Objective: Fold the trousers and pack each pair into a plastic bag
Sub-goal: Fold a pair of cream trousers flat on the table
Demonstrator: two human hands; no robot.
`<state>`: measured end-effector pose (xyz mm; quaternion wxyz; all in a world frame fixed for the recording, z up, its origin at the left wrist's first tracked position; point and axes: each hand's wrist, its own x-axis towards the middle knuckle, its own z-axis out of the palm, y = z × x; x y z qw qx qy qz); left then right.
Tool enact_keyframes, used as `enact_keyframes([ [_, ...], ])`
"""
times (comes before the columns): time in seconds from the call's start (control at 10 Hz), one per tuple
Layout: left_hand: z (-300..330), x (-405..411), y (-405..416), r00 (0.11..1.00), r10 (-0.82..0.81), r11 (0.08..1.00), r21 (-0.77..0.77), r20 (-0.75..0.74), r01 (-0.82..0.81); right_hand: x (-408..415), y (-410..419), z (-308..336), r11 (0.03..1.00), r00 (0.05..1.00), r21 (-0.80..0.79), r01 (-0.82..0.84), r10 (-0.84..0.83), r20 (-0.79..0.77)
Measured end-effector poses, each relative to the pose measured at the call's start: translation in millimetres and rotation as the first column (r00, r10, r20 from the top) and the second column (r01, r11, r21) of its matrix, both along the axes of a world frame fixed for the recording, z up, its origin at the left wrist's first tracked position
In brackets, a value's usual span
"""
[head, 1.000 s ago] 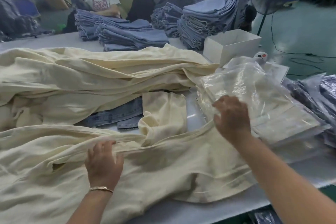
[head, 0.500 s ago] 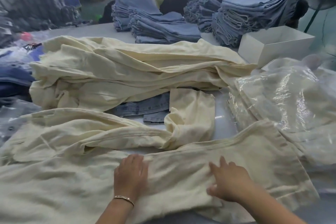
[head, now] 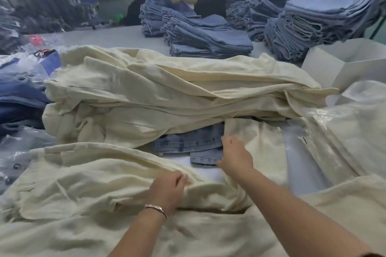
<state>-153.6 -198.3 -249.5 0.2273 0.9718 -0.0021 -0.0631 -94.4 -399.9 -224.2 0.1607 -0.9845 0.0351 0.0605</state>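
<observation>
Cream trousers [head: 87, 181] spread on counter [head: 117, 35], near edge. Left hand [head: 167, 190] fingers pinch a fold; right hand [head: 236, 158] fingers grip the leg [head: 261, 144]. Risk: leg drags the jeans [head: 188, 142] underneath, or fold skews.

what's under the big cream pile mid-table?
Blue denim jeans stick out from under the front edge of the cream trouser pile, next to the right hand. How far the denim runs beneath, or what else lies there, is covered.
</observation>
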Motion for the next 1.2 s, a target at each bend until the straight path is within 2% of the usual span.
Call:
enact_keyframes([
  [0.1,-12,10,1,0.998,-0.068,0.997,0.047,-0.009,0.069,11,-1,-24,0.986,0.985,-0.044,0.159,-0.161,-0.054],
  [0.2,-20,24,2,0.94,-0.313,0.95,0.029,0.135,0.312,21,-14,-23,0.955,0.945,-0.047,0.294,-0.298,-0.137],
  [0.3,-17,41,-4,0.876,-0.466,0.87,0.249,0.125,0.426,24,-46,2,0.884,0.888,0.089,0.459,-0.452,-0.09],
  [0.4,-5,58,-4,0.903,-0.428,0.861,0.315,0.028,0.399,18,-98,46,0.608,0.781,0.564,0.56,-0.614,-0.114],
  [0.5,21,68,6,0.962,-0.154,0.974,-0.127,0.227,0.186,-13,-154,99,-0.519,0.782,0.849,0.103,-0.485,-0.391],
  [0.6,46,86,16,0.942,0.159,0.904,-0.428,0.297,-0.018,-52,-189,122,-0.55,0.826,0.823,-0.142,-0.524,-0.207],
  [0.7,55,110,10,0.943,0.155,0.97,-0.226,0.295,-0.089,-69,-208,115,-0.512,0.854,0.846,-0.15,-0.498,-0.15],
  [0.8,50,106,-4,0.946,0.149,0.985,0.038,0.286,-0.167,-65,-222,95,-0.482,0.75,0.874,0.065,-0.554,-0.362],
  [0.9,36,75,-19,0.948,0.105,0.987,0.084,0.3,-0.136,-71,-227,64,-0.122,0.428,0.887,0.446,-0.841,-0.331],
  [1.0,13,32,-33,0.962,0.036,0.98,0.177,0.271,-0.086,-85,-217,42,0.29,0.39,0.652,0.701,-0.921,-0.01],
  [1.1,-6,-4,-42,0.973,0.064,0.98,0.172,0.221,-0.104,-94,-198,36,0.601,0.585,0.459,0.654,-0.787,0.197],
  [1.2,-18,-29,-45,0.978,0.071,0.968,0.221,0.194,-0.114,-103,-181,28,0.757,0.63,0.307,0.577,-0.652,0.422],
])
